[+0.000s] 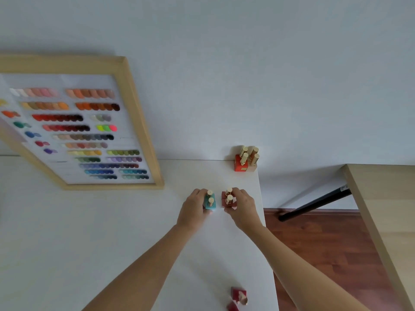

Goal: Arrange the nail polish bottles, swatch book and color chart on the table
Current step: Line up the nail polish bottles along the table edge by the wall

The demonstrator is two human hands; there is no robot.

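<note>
I take the white table [89,232] as my landmark. At its far left edge, leaning on the wall, I see the wood-framed color chart with rows of painted swatch dots [78,131]. Toward the table's right side, my left hand [194,211] has its fingers curled round a pair of teal square nail polish bottles with gold caps [210,202], which stand upright on the table top. Just beside them, a small gap apart, my right hand [241,208] grasps a pair of dark red square nail polish bottles with gold caps [228,200], also upright on the table. At the table's far right corner, against the wall, stands a tight cluster of orange and tan bottles with gold caps [246,160]. Near the table's front right edge lie two crimson bottles tipped on their sides [238,297]. Beyond the table's right edge I see the brown wooden floor [314,243] and a second, pale wood table [386,209].
</note>
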